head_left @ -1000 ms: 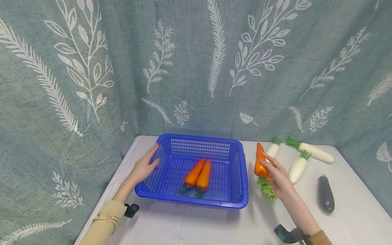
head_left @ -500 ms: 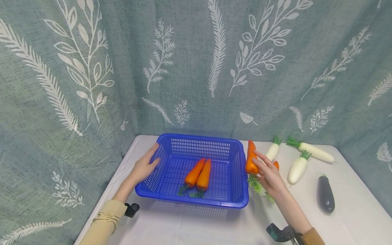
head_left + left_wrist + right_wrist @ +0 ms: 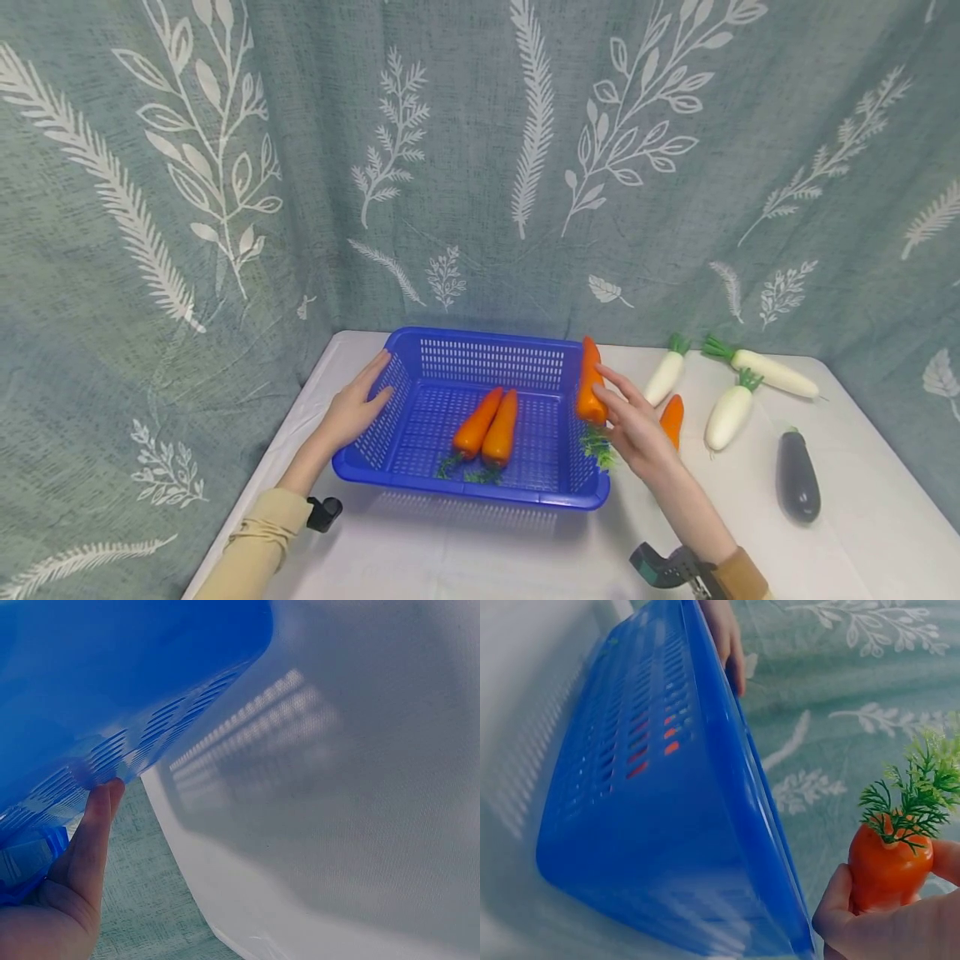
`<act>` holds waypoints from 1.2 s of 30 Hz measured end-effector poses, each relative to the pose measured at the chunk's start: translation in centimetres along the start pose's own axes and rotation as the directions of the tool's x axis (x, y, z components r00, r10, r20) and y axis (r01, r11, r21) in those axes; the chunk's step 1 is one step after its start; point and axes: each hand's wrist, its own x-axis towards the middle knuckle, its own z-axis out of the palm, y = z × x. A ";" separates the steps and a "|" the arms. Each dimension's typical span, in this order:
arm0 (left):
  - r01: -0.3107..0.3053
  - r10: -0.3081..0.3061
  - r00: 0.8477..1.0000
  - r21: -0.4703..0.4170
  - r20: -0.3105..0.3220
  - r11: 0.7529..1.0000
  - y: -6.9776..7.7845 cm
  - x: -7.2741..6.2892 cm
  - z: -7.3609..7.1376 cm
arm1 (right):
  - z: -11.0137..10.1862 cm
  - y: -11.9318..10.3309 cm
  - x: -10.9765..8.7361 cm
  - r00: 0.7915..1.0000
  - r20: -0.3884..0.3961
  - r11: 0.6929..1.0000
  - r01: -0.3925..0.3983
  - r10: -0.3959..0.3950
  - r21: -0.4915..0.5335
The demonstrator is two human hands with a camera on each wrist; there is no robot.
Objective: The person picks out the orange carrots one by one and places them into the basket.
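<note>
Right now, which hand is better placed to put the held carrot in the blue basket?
Probably the right hand: its grip holds the carrot at the right side of the blue basket. The left hand is at the opposite side, holding no carrot.

Leafy orange carrot [image 3: 591, 387], gripped by the right hand [image 3: 637, 429], tip pointing away, at the right rim of a blue slotted basket [image 3: 468, 490], left hand [image 3: 351, 412] at its left side, two carrots [image 3: 477, 423] side by side inside
</note>
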 end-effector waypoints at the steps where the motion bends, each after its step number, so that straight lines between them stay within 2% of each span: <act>1: 0.000 0.000 1.000 0.000 0.000 1.000 0.0 0.0 0.0 | 0.2 0.1 0.0 1.000 0.008 1.000 0.006 -0.006 -0.008; 6: 0.001 -0.001 1.000 -0.002 0.001 1.000 -0.1 0.0 0.1 | 1.0 0.8 0.5 0.997 0.064 0.998 0.049 -0.046 -0.043; 10: -0.003 0.003 1.000 -0.005 0.001 1.000 -0.2 0.0 0.2 | 2.0 0.9 1.0 0.996 0.074 0.998 0.058 -0.055 -0.032; 15: 0.002 -0.001 1.000 -0.010 0.006 1.000 -0.5 0.1 0.3 | 3.5 0.9 1.4 0.999 0.036 1.000 0.015 -0.015 0.016; 20: 0.000 0.000 1.000 -0.011 0.006 1.000 -0.6 0.2 0.3 | 4.7 1.2 1.7 1.000 0.026 0.998 0.013 -0.015 0.066; 30: -0.001 0.001 1.000 -0.012 0.004 1.000 -0.4 0.1 0.1 | 6.7 2.7 2.9 0.999 -0.039 0.997 0.028 -0.025 0.072; 36: 0.004 -0.004 1.000 -0.014 0.006 1.000 -0.5 0.0 0.0 | 7.5 3.6 3.1 0.997 -0.070 0.999 0.031 -0.029 0.029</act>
